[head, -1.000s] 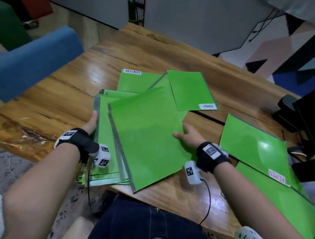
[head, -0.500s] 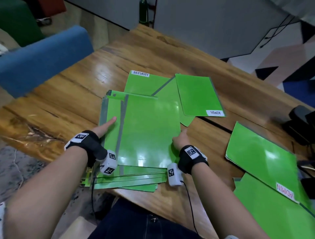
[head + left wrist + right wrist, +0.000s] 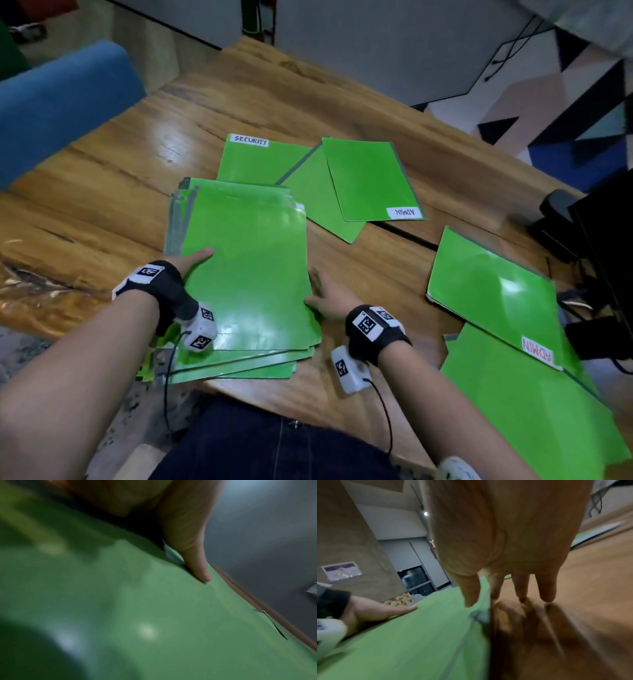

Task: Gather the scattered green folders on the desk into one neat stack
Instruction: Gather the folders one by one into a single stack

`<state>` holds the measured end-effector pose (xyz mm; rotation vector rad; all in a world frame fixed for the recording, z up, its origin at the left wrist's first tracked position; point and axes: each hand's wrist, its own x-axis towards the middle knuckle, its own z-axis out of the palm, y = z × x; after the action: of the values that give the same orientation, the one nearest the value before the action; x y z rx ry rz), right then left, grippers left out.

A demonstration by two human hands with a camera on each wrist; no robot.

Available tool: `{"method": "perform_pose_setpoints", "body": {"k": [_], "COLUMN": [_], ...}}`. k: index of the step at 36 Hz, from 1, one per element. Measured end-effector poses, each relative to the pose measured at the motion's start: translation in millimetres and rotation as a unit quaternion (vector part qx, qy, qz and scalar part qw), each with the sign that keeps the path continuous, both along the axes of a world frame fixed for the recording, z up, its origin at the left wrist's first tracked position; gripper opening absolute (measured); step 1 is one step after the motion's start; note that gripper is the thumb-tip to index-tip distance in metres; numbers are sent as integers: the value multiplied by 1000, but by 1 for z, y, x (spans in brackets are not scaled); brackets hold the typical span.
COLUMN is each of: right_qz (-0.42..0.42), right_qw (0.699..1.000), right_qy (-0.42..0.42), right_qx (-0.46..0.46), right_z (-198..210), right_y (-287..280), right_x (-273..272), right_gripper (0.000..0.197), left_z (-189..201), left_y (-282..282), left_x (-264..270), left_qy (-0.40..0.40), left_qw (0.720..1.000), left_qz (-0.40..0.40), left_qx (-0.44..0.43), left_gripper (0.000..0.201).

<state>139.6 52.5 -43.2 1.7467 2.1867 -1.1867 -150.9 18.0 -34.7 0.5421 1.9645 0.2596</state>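
While the left hand lies flat with fingers straight on the stack at the near edge of the tabletop, the right hand rests loose-fingered against the stack's right side, gripping nothing. These folders look thin, light, glossy and likely to slide, so squaring them by their edges seems wiser than pinching. Loose ones remain: a SECURITY folder and an ADMIN folder toward the middle, two more at the right edge. Bare wood between gives sliding room; the stack overhangs the near edge.
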Motion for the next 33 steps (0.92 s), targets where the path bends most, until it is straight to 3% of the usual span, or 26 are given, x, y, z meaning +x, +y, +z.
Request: {"method": "perform_pose_setpoints", "body": {"k": [2, 4, 7, 11, 13, 16, 20, 23, 27, 30, 31, 33], "right_qz": [-11, -46, -113, -204, -229, -234, -183, -148, -53, -2, 4, -8], "right_qw": [999, 990, 968, 936, 924, 924, 942, 958, 978, 983, 984, 985], "right_qy": [-37, -102, -198, -271, -293, -297, -280, -247, -200, -165, -154, -133], "right_qx": [29, 82, 101, 94, 86, 48, -11, 6, 42, 78, 90, 111], "right_z": [5, 8, 4, -5, -8, -19, -31, -29, -22, -19, -20, -17], "right_y": [11, 22, 33, 40, 41, 42, 36, 25, -6, -34, -42, -55], "right_x": [26, 57, 109, 167, 191, 217, 210, 193, 171, 162, 163, 164], "right_gripper": [66, 64, 54, 61, 75, 94, 96, 94, 90, 115, 116, 92], "left_z": [5, 7, 7, 10, 11, 13, 17, 20, 16, 9, 8, 5], "left_y": [-7, -13, -18, -19, -18, -13, 2, 12, 17, 18, 17, 16], "left_x": [6, 13, 20, 23, 25, 26, 36, 48, 53, 51, 50, 50], "left_qy": [45, 90, 99, 121, 121, 123, 107, 117, 128, 140, 142, 139], "left_qw": [998, 989, 980, 973, 971, 971, 969, 972, 976, 980, 981, 983], "left_qz": [32, 92, 137, 146, 146, 133, 120, 87, 51, 20, 9, -2], "left_qx": [35, 67, 100, 128, 143, 158, 189, 185, 167, 142, 135, 120], "left_gripper": [98, 95, 83, 78, 77, 80, 72, 64, 69, 77, 75, 70]}}
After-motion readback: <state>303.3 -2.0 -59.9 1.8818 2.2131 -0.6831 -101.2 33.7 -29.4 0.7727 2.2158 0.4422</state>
